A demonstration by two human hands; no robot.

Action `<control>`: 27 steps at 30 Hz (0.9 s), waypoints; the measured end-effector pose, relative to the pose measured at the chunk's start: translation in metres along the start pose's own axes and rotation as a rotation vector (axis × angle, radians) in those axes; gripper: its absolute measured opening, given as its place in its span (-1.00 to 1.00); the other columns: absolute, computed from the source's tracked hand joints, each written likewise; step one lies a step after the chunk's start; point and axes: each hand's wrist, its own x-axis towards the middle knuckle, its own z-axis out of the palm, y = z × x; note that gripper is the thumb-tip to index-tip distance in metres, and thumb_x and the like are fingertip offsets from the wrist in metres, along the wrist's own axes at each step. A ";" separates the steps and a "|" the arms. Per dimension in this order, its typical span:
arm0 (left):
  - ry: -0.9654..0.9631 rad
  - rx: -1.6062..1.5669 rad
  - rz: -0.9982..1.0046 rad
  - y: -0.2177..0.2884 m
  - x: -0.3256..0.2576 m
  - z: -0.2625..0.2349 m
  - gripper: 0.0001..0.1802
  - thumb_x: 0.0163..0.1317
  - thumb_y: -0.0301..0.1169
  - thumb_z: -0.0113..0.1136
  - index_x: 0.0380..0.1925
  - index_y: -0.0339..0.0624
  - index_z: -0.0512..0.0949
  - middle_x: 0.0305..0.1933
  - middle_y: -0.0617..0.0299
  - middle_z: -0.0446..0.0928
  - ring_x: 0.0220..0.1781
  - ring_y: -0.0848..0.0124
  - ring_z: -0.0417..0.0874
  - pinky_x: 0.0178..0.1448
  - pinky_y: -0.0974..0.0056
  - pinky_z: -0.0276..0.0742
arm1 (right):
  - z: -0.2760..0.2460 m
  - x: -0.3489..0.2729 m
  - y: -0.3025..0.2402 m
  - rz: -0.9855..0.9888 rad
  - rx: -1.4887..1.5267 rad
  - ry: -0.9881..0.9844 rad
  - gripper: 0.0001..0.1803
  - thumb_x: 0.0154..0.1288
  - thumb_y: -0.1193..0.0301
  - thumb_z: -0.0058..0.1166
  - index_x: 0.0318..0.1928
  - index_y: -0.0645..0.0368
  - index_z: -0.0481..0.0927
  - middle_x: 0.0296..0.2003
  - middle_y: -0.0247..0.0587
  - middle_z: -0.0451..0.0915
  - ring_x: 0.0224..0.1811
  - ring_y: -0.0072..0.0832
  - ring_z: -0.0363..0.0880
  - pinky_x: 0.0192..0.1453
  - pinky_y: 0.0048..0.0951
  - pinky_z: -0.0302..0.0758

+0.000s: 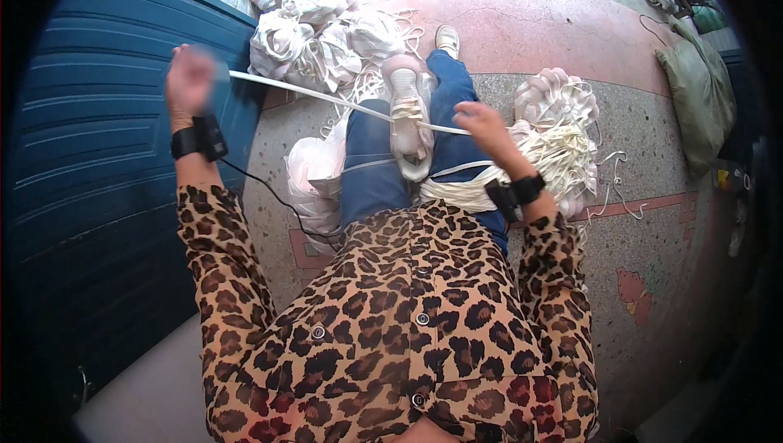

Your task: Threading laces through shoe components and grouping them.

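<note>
Leopard-print shirt (408, 321) fills the near edge, ours, seated on a speckled floor (669, 263) with legs out in blue jeans (371, 166). Far left, a blue ribbed door (98, 157). Our left hand (189, 77) is raised and blurred, fingers seem curled around one end of a white strap (326, 99). Strap runs taut rightward across a pale sneaker (405, 108) to our right hand (481, 123), fingers pinching it. We judge the step as pulling a length straight; next calls for steady tension. White bundles in clear bags (318, 31) behind the feet, loose strap pile (563, 153) right, greenish sack (701, 92) far right. No readable labels.
</note>
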 end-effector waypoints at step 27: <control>-0.079 1.671 -0.062 -0.328 -0.100 0.110 -0.76 0.29 -0.31 0.17 -0.37 -0.27 0.66 -0.36 -0.17 0.66 -0.25 -0.12 0.71 -0.11 -0.06 0.61 | 0.089 -0.039 0.012 0.230 0.163 -0.085 -0.81 0.39 0.28 0.04 -0.19 0.14 0.49 -0.52 -0.18 0.51 -0.55 -0.26 0.47 -0.49 -0.24 0.40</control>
